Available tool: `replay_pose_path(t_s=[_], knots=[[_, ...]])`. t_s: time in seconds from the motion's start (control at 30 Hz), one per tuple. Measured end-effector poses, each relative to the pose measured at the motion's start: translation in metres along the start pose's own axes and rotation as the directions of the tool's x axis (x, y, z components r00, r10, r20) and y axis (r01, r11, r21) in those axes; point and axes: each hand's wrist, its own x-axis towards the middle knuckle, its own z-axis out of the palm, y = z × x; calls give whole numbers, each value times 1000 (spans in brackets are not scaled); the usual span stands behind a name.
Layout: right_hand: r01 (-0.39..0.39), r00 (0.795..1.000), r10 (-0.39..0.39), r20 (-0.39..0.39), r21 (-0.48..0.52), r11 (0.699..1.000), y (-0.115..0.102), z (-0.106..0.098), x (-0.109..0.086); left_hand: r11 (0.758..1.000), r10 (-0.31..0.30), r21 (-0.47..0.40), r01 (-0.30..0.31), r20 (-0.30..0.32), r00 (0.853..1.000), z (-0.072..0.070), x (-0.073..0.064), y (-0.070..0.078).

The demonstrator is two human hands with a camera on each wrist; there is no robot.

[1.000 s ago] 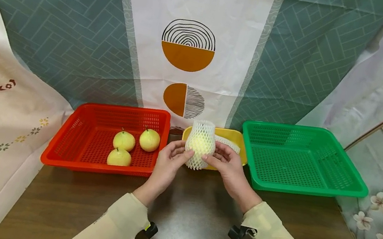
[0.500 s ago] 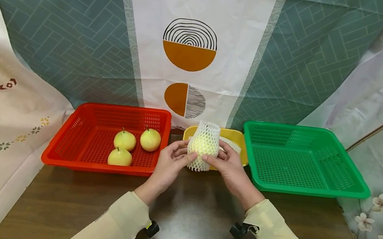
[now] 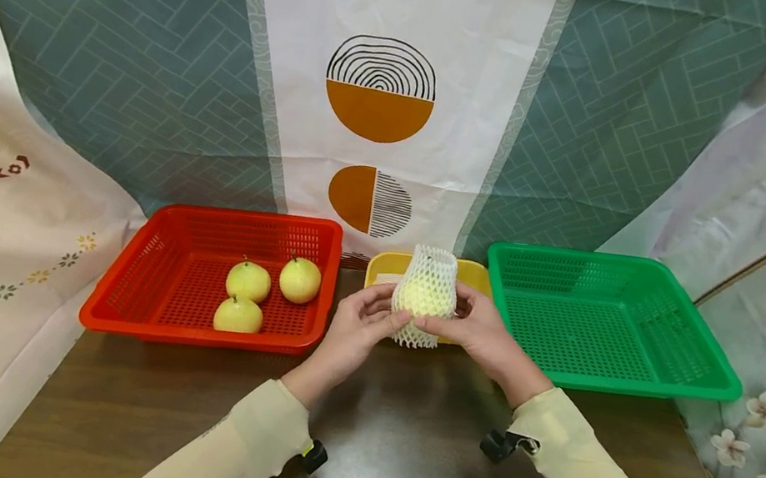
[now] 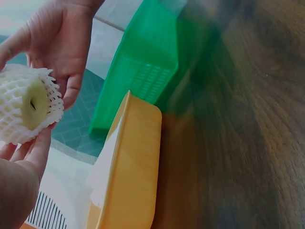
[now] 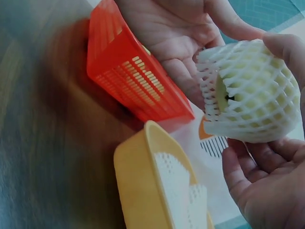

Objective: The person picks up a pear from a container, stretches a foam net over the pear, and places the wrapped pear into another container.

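Observation:
A pale yellow pear [image 3: 423,295] sits inside a white foam net sleeve [image 3: 434,260], held up in front of the yellow basket [image 3: 476,275]. My left hand [image 3: 353,337] grips its left side, thumb on the near face. From the right, my right hand [image 3: 490,343] holds it the same way, the two thumbs almost meeting. The sleeve's narrower end stands above the pear in the head view. In the left wrist view the pear's dark-centred end [image 4: 35,104] shows through the sleeve's opening. More white foam sleeves [image 5: 174,183] lie in the yellow basket.
At the left stands a red basket [image 3: 199,337] with three bare pears [image 3: 248,282] in it. A green basket [image 3: 632,388] stands at the right. All rest on a brown wooden table [image 3: 384,459], with patterned cloth [image 3: 390,12] hanging behind.
Both hands have moved a little to the right with the sleeved pear between them. The baskets and the bare pears have stayed put.

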Motion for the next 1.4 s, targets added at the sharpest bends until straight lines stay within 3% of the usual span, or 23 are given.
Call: replay_pose_path(t_s=[0.2,0.4,0.53,0.73,0.87,0.97,1.13,1.27,1.4], knots=[[-22,1000,22,19,-26,999,-3,-16,-1,999,37,22,-36,-18,999,7,17,-16],[-60,998,61,7,-48,997,-7,-34,-1,999,15,33,-14,-14,1000,20,28,-15],[-45,999,44,-15,-58,997,-9,-46,1,999,21,31,-20,-32,999,30,37,-16],[-40,994,27,-108,-118,992,-12,-66,1,997,73,12,-72,-87,994,48,48,-26],[-43,978,17,-206,-123,991,-16,-80,4,996,79,57,-73,-100,992,57,50,-36],[-45,959,9,-283,-121,992,-17,-91,9,983,103,160,-92,-61,993,65,52,-45],[-75,917,20,-399,-122,990,-11,-113,19,936,137,316,-153,74,988,81,59,-58],[-138,892,46,-449,-173,975,-2,-133,26,920,133,347,-183,162,978,90,67,-65],[-200,884,71,-463,-236,951,7,-149,31,915,116,360,-184,202,973,97,71,-70]])
